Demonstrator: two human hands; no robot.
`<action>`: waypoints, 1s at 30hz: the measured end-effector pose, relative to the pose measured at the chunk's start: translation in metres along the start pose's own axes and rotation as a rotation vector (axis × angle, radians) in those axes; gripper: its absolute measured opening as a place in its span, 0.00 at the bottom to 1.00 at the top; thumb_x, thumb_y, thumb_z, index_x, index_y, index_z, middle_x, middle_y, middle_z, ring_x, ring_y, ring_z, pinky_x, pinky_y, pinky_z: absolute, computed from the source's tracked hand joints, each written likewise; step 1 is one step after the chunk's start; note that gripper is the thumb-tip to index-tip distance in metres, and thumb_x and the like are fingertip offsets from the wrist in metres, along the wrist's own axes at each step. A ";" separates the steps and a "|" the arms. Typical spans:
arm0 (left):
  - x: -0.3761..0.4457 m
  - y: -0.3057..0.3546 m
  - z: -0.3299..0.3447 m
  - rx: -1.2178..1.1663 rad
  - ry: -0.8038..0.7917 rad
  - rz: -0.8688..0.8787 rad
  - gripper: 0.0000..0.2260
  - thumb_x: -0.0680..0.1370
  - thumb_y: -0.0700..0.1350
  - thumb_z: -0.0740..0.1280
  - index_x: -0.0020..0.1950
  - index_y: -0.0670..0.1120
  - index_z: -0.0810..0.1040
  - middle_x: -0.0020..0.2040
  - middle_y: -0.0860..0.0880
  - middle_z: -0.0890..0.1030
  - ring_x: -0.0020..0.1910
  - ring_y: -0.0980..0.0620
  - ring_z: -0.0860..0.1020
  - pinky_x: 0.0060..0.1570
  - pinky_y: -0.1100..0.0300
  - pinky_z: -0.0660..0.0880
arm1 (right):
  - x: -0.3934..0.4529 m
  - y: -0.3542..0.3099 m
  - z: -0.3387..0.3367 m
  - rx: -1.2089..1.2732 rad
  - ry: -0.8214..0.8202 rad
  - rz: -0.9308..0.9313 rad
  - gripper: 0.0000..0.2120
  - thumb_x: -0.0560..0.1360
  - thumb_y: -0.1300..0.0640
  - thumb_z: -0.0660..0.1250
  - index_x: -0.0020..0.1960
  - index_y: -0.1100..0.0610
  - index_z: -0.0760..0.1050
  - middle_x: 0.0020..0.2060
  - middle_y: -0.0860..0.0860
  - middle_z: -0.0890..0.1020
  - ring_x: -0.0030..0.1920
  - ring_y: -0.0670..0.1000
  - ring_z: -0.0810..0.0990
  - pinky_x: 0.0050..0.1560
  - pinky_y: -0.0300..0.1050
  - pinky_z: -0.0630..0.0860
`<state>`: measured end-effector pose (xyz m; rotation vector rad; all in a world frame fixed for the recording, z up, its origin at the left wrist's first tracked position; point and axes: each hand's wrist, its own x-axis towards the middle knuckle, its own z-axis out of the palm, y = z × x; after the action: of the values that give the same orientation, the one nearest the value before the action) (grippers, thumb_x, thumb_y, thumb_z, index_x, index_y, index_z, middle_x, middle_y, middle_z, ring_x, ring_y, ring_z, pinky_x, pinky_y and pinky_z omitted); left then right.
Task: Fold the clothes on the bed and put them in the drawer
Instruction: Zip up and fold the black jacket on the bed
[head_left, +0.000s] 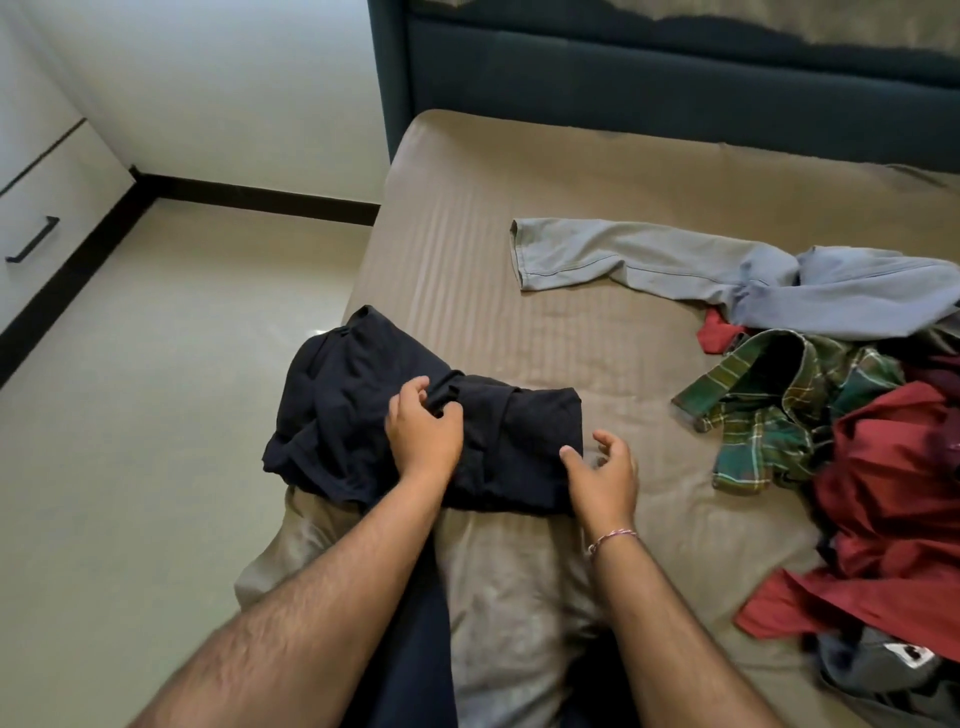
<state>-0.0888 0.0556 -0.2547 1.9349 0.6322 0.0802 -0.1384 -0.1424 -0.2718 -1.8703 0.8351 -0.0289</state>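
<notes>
One slip risks it — your left hand (425, 427) pinches the dark garment (415, 415) while your right hand (602, 470) hovers open; hanging off the bed (597, 171), the bundle could slide and unfold.

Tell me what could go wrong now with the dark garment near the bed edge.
The dark garment overhangs the bed edge on its left part, so it may slide to the floor. Only the left hand has a grip on it; the right hand is open beside it, so the fold may loosen.
</notes>
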 end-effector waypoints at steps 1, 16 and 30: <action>-0.004 -0.003 -0.003 0.097 0.048 0.207 0.19 0.75 0.41 0.70 0.65 0.50 0.78 0.57 0.52 0.77 0.55 0.51 0.76 0.58 0.56 0.74 | 0.005 0.000 0.002 0.094 -0.061 0.115 0.26 0.71 0.50 0.78 0.65 0.53 0.75 0.63 0.53 0.80 0.62 0.53 0.79 0.68 0.55 0.76; -0.038 0.019 0.041 0.180 -0.696 0.146 0.29 0.82 0.53 0.69 0.82 0.49 0.66 0.79 0.47 0.68 0.78 0.45 0.65 0.77 0.54 0.61 | 0.030 -0.036 -0.062 0.454 -0.124 0.242 0.05 0.74 0.68 0.73 0.49 0.62 0.81 0.49 0.64 0.85 0.44 0.60 0.84 0.47 0.54 0.82; -0.011 0.027 -0.001 -0.393 -0.420 -0.269 0.14 0.84 0.46 0.64 0.70 0.49 0.75 0.56 0.50 0.82 0.52 0.51 0.81 0.46 0.57 0.76 | 0.011 -0.110 -0.071 0.466 0.035 -0.025 0.09 0.64 0.61 0.79 0.37 0.62 0.79 0.35 0.55 0.78 0.39 0.51 0.75 0.40 0.49 0.73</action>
<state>-0.0879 0.0435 -0.2286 1.4153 0.5387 -0.3401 -0.0987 -0.1820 -0.1533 -1.4437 0.7532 -0.2515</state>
